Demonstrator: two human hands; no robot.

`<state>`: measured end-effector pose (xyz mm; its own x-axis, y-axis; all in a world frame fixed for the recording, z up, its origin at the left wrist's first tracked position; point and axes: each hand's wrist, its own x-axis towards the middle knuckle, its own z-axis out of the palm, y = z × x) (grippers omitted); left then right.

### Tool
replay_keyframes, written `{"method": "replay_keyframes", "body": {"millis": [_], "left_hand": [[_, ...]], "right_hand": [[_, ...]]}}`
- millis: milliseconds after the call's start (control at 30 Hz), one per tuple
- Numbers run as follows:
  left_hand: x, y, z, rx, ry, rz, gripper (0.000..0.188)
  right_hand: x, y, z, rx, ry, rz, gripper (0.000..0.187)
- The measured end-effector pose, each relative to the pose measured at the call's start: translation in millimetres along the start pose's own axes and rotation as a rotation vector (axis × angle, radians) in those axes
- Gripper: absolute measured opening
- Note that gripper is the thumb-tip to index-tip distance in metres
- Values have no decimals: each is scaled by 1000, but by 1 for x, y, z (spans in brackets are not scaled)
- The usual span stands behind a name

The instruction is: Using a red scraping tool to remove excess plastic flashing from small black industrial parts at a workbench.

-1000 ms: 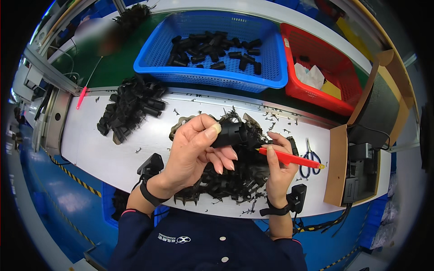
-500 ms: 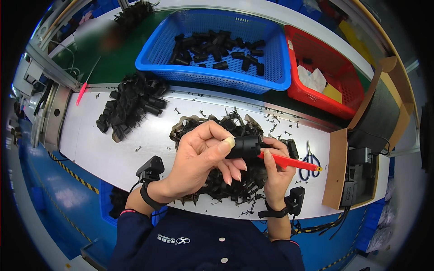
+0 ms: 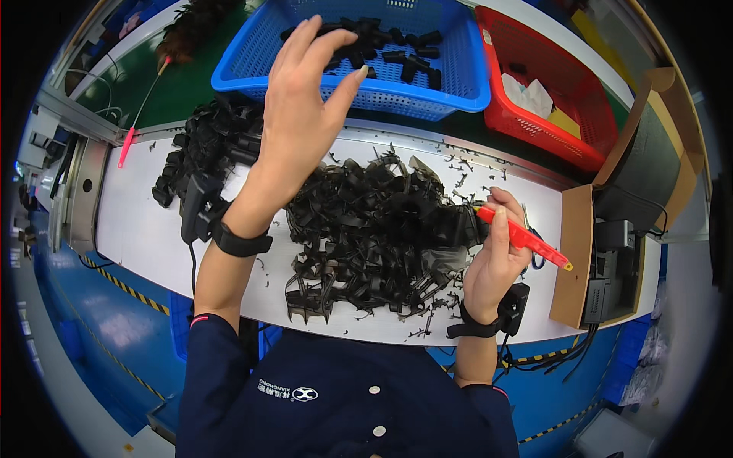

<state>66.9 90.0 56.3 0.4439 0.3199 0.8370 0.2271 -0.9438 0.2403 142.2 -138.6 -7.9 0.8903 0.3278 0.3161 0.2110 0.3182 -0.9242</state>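
My left hand [image 3: 299, 114] reaches over the near rim of the blue basket [image 3: 427, 103], open, with its fingers apart and nothing seen between them. Several short black plastic tube pieces [image 3: 416, 65] lie in that basket. A red utility knife [image 3: 531, 238] with a yellow end is gripped in my right hand [image 3: 492, 271], thumb along its handle. That hand stays low at the right side of a large heap of black plastic parts [image 3: 359, 221] on the white table. Some of the parts near the knife's inner end are dark and hard to tell apart.
Left of the heap, a second pile of black parts [image 3: 206, 137] lies beside a pink-handled tool [image 3: 127, 147]. A red basket [image 3: 553, 137] stands at the back right. Partly behind my right hand are scissors [image 3: 539, 258]; a cardboard box [image 3: 573, 259] flanks them. Small black scraps litter the table.
My left hand has gone from the middle of the table up to the blue basket and has let go of the black tube piece. My right hand, still holding the knife, has shifted slightly right.
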Motion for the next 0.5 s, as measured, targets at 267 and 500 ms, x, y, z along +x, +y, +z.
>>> {"method": "replay_keyframes", "body": {"millis": [267,500], "left_hand": [[-89,48,9,-364,-679,75,26],[-105,45,-7,-1251,-518,-849,35]], "right_hand": [[4,4,-4,33,-25,61,20],[-3,2,0,319,-118,113,16]]}}
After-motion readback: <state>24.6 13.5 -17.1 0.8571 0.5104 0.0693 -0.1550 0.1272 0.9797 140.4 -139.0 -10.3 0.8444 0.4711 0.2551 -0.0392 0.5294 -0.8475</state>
